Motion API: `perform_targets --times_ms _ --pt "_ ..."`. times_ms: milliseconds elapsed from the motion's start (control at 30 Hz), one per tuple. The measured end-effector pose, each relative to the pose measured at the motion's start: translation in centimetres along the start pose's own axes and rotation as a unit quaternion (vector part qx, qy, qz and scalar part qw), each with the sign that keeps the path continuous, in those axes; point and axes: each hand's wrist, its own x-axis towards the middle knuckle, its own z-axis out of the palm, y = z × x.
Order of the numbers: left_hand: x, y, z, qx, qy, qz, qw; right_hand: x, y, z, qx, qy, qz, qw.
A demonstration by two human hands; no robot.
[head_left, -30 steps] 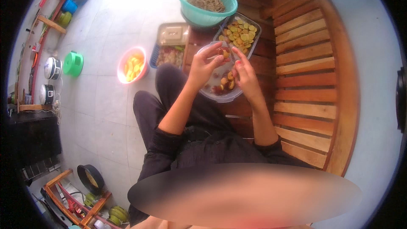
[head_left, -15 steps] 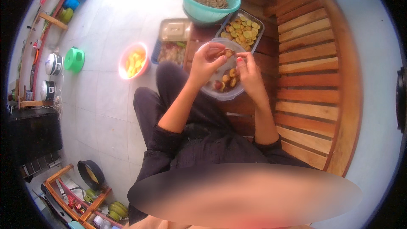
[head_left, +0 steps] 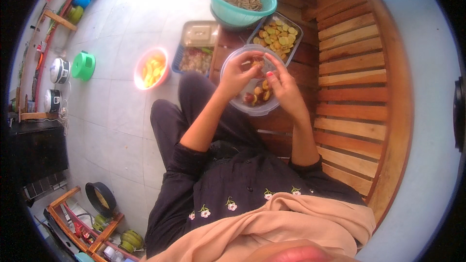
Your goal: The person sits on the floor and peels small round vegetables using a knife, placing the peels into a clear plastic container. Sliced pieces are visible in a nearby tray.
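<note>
Over a clear plastic bowl (head_left: 268, 111), my left hand (head_left: 236, 75) pinches a small brown-skinned, yellow-fleshed piece (head_left: 257, 62) between thumb and fingers. Close to it on the right is my right hand (head_left: 286, 89), its thumb and index finger apart and the index tip near the piece. Nothing shows between those fingers. Inside the bowl lie several glossy reddish-brown pieces (head_left: 262, 90) with yellow flesh showing. Just beyond the bowl, a clear tray (head_left: 300, 35) holds many flat yellow-green pieces (head_left: 280, 33).
A turquoise basket (head_left: 216, 1) of greyish-brown strips stands at the far end of the wooden bench (head_left: 301, 75). Left of the bowl sits a blue tray (head_left: 177, 61) with a lidded container (head_left: 200, 34). A pink bowl (head_left: 141, 81) of yellow pieces and a green stool (head_left: 83, 66) are farther left.
My right hand's thumb and index finger have parted and shifted slightly left. My left hand still pinches the piece. The view has tilted, showing more of my embroidered top and scarf.
</note>
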Motion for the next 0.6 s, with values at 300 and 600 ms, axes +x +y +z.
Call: perform_targets --times_ms 300,600 --pt "0.2 -0.1 -0.7 0.054 0.023 -0.020 0.998 0.1 -0.3 0.3 -0.153 0.014 -0.065 0.986" --pt "-0.2 0.2 -0.1 0.086 0.018 0.012 0.996 0.1 0.8 -0.7 -0.061 0.014 0.077 0.995"
